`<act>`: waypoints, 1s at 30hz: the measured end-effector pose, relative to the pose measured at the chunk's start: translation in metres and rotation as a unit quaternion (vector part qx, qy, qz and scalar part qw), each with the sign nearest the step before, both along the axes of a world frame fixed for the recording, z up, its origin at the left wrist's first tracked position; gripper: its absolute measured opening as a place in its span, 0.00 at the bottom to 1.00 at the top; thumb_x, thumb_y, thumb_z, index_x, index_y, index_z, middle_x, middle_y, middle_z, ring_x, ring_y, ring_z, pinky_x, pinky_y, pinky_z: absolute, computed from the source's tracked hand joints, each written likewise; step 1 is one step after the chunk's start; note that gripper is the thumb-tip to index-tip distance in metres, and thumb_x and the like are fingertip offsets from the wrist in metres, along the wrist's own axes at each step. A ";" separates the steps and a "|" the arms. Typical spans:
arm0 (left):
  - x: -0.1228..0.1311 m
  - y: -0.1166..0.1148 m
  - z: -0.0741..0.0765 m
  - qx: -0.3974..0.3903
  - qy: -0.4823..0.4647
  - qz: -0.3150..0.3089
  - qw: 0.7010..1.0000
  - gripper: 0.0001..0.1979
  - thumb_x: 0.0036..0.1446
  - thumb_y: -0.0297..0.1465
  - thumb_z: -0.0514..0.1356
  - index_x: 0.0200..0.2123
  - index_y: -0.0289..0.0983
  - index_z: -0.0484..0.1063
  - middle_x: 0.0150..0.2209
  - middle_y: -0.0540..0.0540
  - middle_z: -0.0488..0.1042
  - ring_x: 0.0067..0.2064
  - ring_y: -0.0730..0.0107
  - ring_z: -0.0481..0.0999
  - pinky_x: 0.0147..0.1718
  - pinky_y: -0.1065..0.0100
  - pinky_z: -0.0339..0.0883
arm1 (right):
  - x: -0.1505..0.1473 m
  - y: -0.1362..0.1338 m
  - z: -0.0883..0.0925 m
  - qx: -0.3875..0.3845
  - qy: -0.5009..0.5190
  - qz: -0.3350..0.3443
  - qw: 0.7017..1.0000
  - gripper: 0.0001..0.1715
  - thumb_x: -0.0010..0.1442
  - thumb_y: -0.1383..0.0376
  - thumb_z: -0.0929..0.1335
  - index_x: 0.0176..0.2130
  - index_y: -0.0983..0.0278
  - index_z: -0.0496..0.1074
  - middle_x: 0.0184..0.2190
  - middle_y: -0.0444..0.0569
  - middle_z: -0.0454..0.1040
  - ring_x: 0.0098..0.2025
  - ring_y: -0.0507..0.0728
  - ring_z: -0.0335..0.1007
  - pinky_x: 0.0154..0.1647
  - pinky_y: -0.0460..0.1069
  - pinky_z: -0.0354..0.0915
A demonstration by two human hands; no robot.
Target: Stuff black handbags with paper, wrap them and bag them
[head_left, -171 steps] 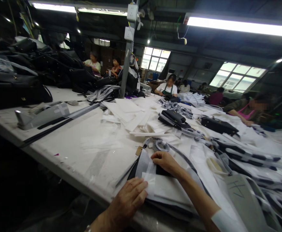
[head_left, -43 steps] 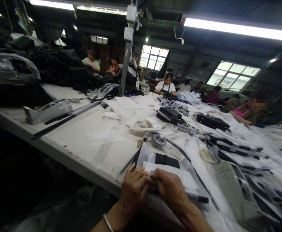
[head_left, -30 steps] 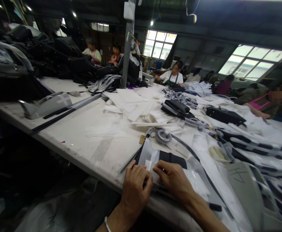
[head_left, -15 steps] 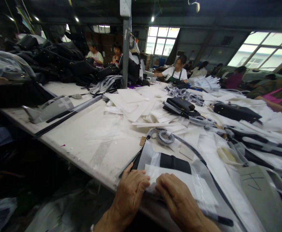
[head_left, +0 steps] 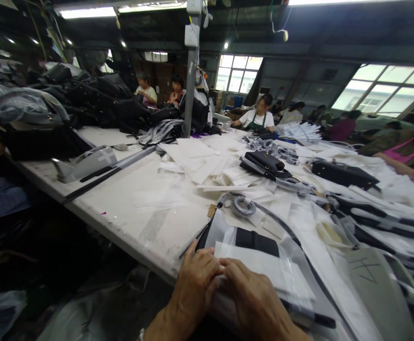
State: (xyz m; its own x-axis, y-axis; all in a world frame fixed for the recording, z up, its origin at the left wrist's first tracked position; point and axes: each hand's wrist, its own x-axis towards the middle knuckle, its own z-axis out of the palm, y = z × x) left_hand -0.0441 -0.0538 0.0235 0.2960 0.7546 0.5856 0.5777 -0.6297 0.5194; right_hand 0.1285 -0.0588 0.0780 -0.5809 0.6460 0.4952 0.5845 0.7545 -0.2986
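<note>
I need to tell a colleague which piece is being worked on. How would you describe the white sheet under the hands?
On the long white table, find its near edge, where the left hand and right hand meet. The white sheet lies under their fingertips, atop a black piece, unlike the loose sheets farther back.

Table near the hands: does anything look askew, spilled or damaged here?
Nothing looks damaged. The table is cluttered: loose white sheets overlap in uneven heaps. Both hands, left and right, press on a white packet lying over a black piece.
</note>
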 end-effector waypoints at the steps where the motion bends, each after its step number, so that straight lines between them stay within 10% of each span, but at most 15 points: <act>1: -0.002 -0.001 0.002 -0.001 0.004 -0.003 1.000 0.12 0.59 0.23 0.55 0.43 0.42 0.71 0.39 0.50 0.79 0.51 0.56 0.76 0.62 0.40 0.56 | 0.000 0.002 -0.004 -0.007 -0.014 -0.029 0.999 0.13 0.66 0.73 0.56 0.41 0.60 0.64 0.32 0.48 0.77 0.29 0.53 0.76 0.26 0.45 0.63; 6: -0.003 -0.009 0.011 -0.029 0.003 0.002 1.000 0.06 0.60 0.27 0.57 0.40 0.42 0.71 0.42 0.47 0.78 0.56 0.54 0.73 0.63 0.39 0.54 | 0.004 0.018 -0.019 -0.093 -0.055 -0.169 0.980 0.10 0.67 0.69 0.58 0.34 0.60 0.62 0.20 0.42 0.72 0.21 0.55 0.71 0.22 0.48 0.52; 12: 0.017 0.002 0.003 0.011 -0.012 0.086 0.996 0.06 0.59 0.24 0.57 0.31 0.40 0.65 0.31 0.49 0.73 0.44 0.56 0.77 0.57 0.39 0.62 | 0.003 0.033 -0.006 -0.228 -0.035 -0.186 0.955 0.13 0.66 0.67 0.63 0.28 0.60 0.63 0.24 0.43 0.73 0.27 0.54 0.71 0.28 0.46 0.56; 22: 0.029 0.009 -0.005 0.067 0.044 0.154 0.985 0.08 0.62 0.23 0.51 0.31 0.40 0.62 0.29 0.50 0.68 0.35 0.63 0.74 0.54 0.42 0.65 | 0.006 0.038 -0.029 -0.162 -0.026 -0.234 0.958 0.10 0.61 0.69 0.67 0.27 0.62 0.69 0.26 0.44 0.72 0.29 0.54 0.70 0.32 0.47 0.58; 30: 0.030 0.015 -0.010 0.092 0.093 0.189 0.973 0.08 0.64 0.23 0.50 0.33 0.40 0.61 0.27 0.53 0.66 0.30 0.66 0.73 0.54 0.45 0.67 | 0.001 0.040 -0.015 -0.219 0.001 -0.267 0.938 0.08 0.57 0.69 0.69 0.26 0.62 0.71 0.27 0.45 0.75 0.30 0.54 0.70 0.30 0.47 0.54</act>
